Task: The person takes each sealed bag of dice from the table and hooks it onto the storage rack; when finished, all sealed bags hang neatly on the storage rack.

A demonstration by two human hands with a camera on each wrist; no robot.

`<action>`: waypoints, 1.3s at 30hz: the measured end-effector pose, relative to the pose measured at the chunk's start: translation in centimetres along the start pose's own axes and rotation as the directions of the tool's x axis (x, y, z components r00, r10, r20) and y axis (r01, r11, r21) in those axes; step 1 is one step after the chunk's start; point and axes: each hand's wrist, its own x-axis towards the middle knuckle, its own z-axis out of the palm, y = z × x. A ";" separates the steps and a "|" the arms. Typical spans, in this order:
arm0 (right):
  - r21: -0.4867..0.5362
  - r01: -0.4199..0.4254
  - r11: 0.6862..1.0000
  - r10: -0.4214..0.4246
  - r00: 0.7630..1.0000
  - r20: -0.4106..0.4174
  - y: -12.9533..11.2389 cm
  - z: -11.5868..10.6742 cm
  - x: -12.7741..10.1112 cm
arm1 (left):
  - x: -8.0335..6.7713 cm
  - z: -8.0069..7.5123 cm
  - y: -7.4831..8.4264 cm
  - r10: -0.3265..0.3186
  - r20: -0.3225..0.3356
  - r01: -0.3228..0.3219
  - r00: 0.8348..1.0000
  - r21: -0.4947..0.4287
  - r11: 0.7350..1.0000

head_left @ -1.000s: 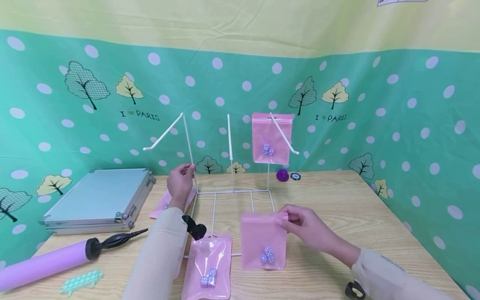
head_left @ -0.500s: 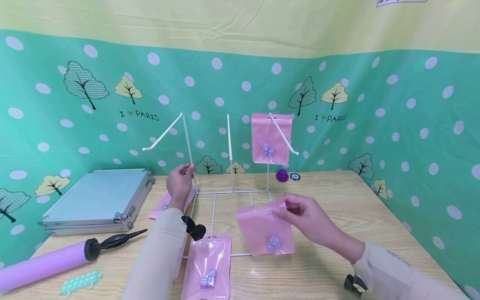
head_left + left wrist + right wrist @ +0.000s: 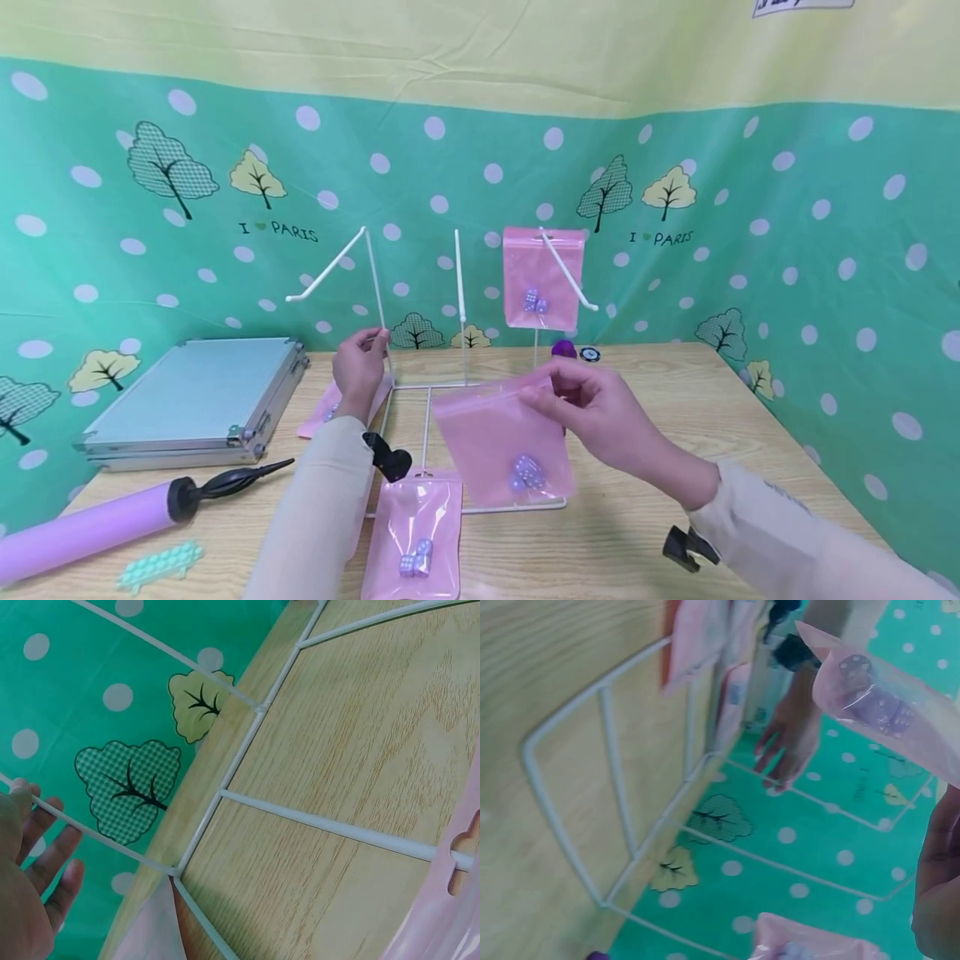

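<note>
Here; wooden table (image 3: 712,417); dotted curtain (image 3: 480,142); left grip (image 3: 362,367) pinches rack (image 3: 460,283); right grip (image 3: 603,412), pink bag (image 3: 491,442)

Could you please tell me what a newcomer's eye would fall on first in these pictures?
Most likely the pink bag of dice pinched in the right hand, above the base of the white wire rack. Another pink bag hangs on the rack's right hook, while the left hand holds the rack's left upright. Behind everything, the green dotted cloth stands out.

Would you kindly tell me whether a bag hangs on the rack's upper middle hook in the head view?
No, the upper middle hook is bare, while a pink bag hangs on the upper right hook.
</note>
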 end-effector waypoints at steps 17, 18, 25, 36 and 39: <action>0.049 0.231 0.972 -0.221 0.961 -0.164 -2.2 2.4 2.7 | -0.2 0.0 0.2 0.004 -0.013 -0.004 1.000 0.019 1.000; 0.052 0.236 0.970 -0.224 0.959 -0.174 -2.3 2.4 2.9 | -0.2 0.0 0.3 0.006 -0.019 -0.005 1.000 0.022 1.000; 0.080 0.181 0.980 -0.159 0.961 -0.228 -2.6 2.8 3.6 | -0.3 0.1 0.3 0.005 -0.029 -0.005 1.000 0.026 1.000; 0.177 0.042 0.983 -0.006 0.981 -0.196 -2.0 2.6 4.4 | 0.2 0.1 -0.1 -0.013 -0.012 0.013 1.000 0.016 1.000; 0.173 0.012 0.985 0.023 0.981 -0.194 -1.5 2.5 4.8 | 0.1 0.1 -0.1 -0.023 -0.008 0.023 1.000 0.004 1.000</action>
